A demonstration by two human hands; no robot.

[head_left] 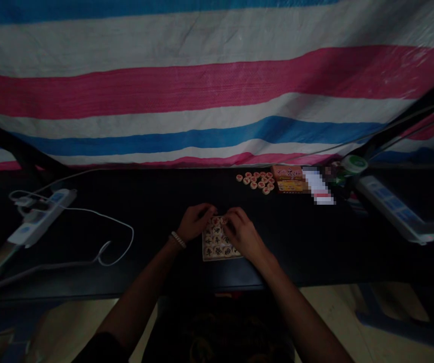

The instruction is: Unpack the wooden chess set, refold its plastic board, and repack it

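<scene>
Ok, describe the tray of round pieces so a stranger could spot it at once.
On the black table, look under the left hand and right hand. There sits the tray, its pieces in tidy rows, unlike the loose pile farther back.

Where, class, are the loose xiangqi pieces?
In the head view, the loose xiangqi pieces lie on the black table, beyond the tray, immediately left of the printed box.
</scene>
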